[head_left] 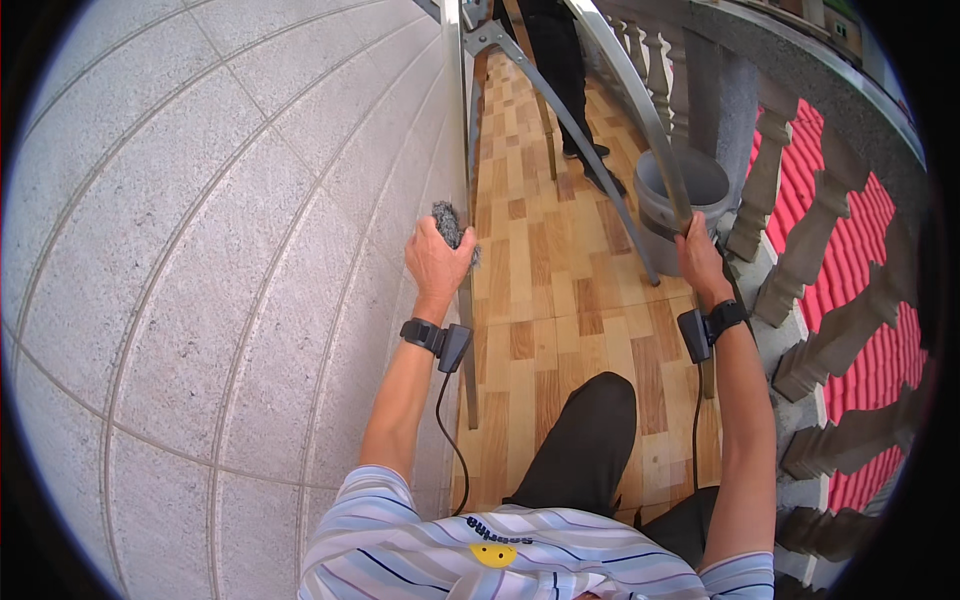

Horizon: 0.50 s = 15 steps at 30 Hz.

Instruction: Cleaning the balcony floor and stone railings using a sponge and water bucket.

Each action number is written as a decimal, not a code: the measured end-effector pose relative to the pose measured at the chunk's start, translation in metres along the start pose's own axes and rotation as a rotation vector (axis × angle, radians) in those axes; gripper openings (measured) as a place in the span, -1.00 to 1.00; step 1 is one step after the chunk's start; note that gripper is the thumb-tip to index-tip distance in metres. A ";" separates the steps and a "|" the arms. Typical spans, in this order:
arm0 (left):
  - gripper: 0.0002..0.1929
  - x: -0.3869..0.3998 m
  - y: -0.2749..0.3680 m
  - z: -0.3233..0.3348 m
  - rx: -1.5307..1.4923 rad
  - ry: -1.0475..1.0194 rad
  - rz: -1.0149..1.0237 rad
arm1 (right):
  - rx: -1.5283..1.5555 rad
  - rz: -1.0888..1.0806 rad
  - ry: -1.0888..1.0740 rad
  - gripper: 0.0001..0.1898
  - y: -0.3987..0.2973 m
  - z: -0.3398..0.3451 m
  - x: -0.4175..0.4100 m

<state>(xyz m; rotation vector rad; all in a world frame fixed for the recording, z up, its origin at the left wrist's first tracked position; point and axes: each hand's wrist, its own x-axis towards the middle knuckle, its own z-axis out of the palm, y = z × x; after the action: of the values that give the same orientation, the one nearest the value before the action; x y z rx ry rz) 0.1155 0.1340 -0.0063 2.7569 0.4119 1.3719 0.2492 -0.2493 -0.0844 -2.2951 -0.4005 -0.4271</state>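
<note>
My left hand (436,259) grips a fuzzy grey scouring pad (447,223), possibly steel wool, beside a metal leg (469,360) near the wall. Fingers and pad hide part of that leg. On the other side, my right hand (702,259) is wrapped around a shiny metal tube (651,112) that bends down from the top of the view. Both tubes belong to one metal frame, whose flat grey brace (581,139) slants from a bolted bracket (486,36) down to the right. Each wrist wears a black strap with a small cabled device.
A grey stone-tiled wall (247,225) rises close on my left. Wood-patterned flooring (555,300) runs ahead. Behind the right tube stands a grey bucket (664,251), near balusters (784,281) with red roofing (840,225) beyond. Farther ahead, a person in dark trousers (559,75) stands by the frame.
</note>
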 end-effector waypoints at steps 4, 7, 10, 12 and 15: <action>-0.60 0.104 0.036 -0.015 -0.299 0.260 0.103 | -0.026 0.001 0.025 -0.65 -0.003 0.002 0.001; -0.45 0.154 0.055 -0.014 -0.318 0.244 0.123 | -0.001 0.002 0.037 -0.65 -0.005 -0.001 -0.001; -0.13 0.168 0.068 -0.018 0.058 0.143 0.137 | -0.025 -0.007 0.062 -0.66 0.003 0.003 0.001; -0.06 0.165 0.070 -0.023 0.157 0.234 0.216 | -0.025 0.001 0.060 -0.66 -0.006 0.000 -0.001; 0.02 0.149 0.074 -0.018 0.170 0.372 0.305 | -0.024 0.013 0.057 -0.65 -0.003 -0.001 -0.002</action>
<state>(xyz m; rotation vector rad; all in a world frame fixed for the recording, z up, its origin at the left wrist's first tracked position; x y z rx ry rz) 0.2033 0.0981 0.1313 2.7795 0.1206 2.0243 0.2455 -0.2482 -0.0826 -2.3016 -0.3538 -0.4915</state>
